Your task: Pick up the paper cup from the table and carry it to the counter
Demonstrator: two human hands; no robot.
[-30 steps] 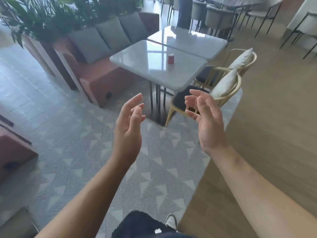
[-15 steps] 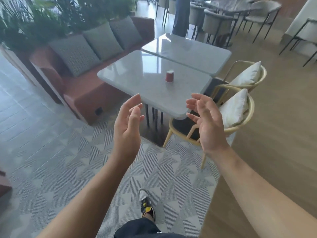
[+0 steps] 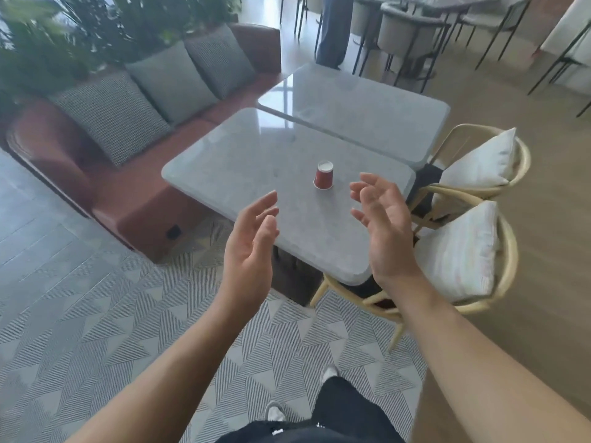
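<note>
Grey marble surface [image 3: 256, 161] mid-scene, brown sofa [image 3: 134, 206] on its left, two wooden chairs [image 3: 508, 251] with white cushions on its right. Both hands raised over the near edge, palms facing each other, fingers loose, holding nothing: left hand [image 3: 251, 247], right hand [image 3: 383, 228]. Red paper cup [image 3: 323, 175] sits upside down on the surface, just beyond and between the hands, nearer the right one, untouched.
</note>
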